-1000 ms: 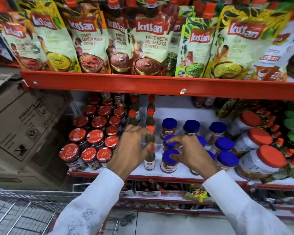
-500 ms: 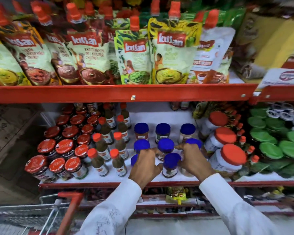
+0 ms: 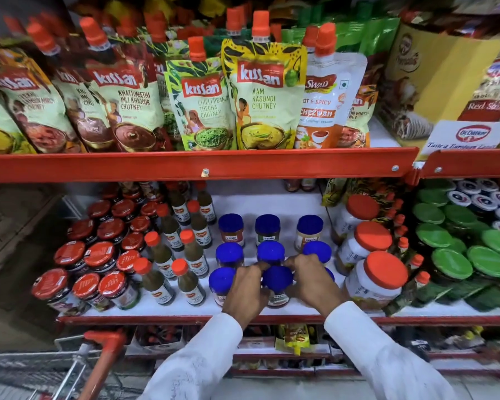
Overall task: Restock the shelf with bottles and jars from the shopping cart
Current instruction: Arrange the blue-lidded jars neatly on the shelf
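The blue-lidded jar (image 3: 277,280) stands at the front edge of the white shelf (image 3: 243,203), in the front row of a block of like jars, with both hands closed round it. The left hand (image 3: 247,293) curls its fingers against the jar's left side and the right hand (image 3: 312,280) wraps the right side, thumb and fingers pinching the jar between them; its label is partly readable as "Veeba".

Behind this jar stand more blue-capped jars (image 3: 267,226) in rows, the back three showing red, green and pale contents and the same "Veeba" labels. Another blue-lidded jar (image 3: 221,281) sits just left of it, touching the left hand.

Left of the jar are slim sauce bottles (image 3: 185,278) with orange caps and dark green contents, labelled "Del Monte". Further left sit squat red-lidded jars (image 3: 98,254), dark inside; their lid print is too blurred to read.

Right of the jar are large white tubs (image 3: 373,278) with orange lids, then green-lidded jars (image 3: 451,262).

Above the jar, on the red-fronted upper shelf (image 3: 202,164), hang spouted pouches (image 3: 264,96) reading "Kissan Aam Kasundi Chutney", "Chilli Peanut Thecha Chutney", "Khatti Meethi Imli Khajoor Chutney", and a "Swad Hot & Spicy" pouch (image 3: 326,102). A "Dr. Oetker" card (image 3: 468,135) sits far right.

Below and left of the jar, the shopping cart (image 3: 98,359) shows its red handle.
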